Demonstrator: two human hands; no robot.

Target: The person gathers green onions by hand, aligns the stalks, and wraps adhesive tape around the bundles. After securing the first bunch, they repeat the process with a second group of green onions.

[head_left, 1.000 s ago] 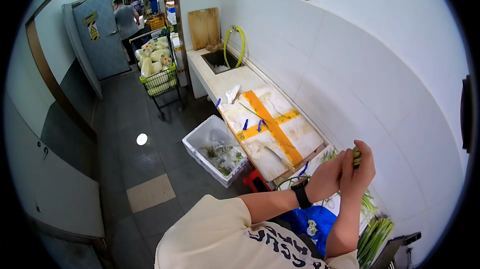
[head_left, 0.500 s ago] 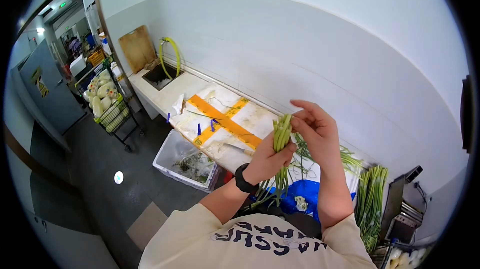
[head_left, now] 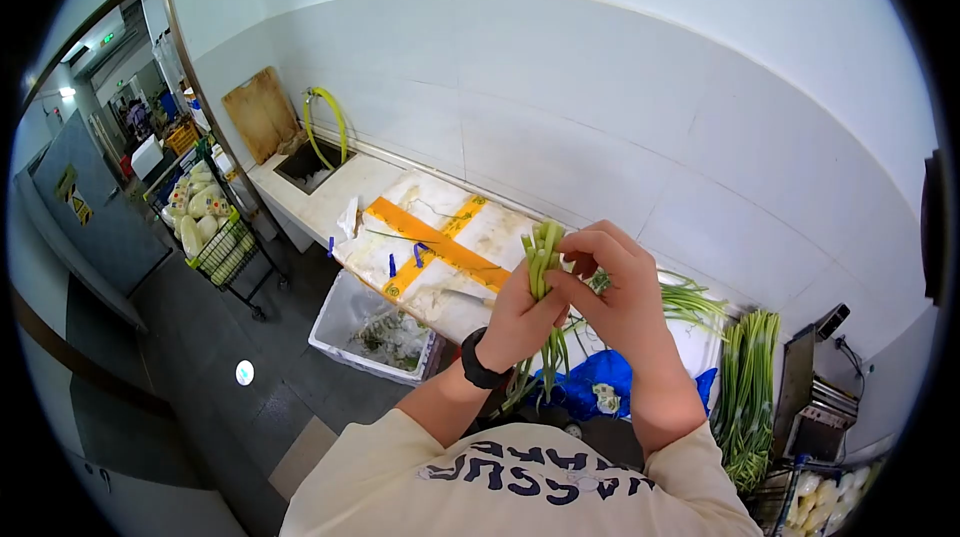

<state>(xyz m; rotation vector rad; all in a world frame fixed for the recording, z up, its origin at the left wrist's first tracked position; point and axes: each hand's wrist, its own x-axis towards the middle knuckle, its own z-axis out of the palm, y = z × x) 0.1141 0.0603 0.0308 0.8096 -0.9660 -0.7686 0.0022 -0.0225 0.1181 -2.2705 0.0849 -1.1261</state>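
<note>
A bunch of long green stalks (head_left: 543,255) stands upright in my left hand (head_left: 520,315), whose fingers are wrapped round it. Its cut, paler ends point up and its thin green ends hang below the fist. My right hand (head_left: 610,282) is against the bunch's right side, fingers curled and thumb bent in at the stalks; the fingertips are partly hidden. Below the hands lies a blue plastic bag (head_left: 580,387) on a white surface. More loose green stalks (head_left: 690,299) lie behind my right wrist.
A knife (head_left: 470,295) lies on the white foam board (head_left: 430,289) with orange tape. On the floor stands a white bin (head_left: 330,322) with scraps. A sink (head_left: 312,167) with a yellow hose is at back left, a loaded cart (head_left: 235,262) beyond. A big stalk pile (head_left: 748,387) lies right.
My right hand has come lower and closer to the left, its fingers more curled against the bunch. Both hands and the bunch sit slightly further left in view, which has also shifted.
</note>
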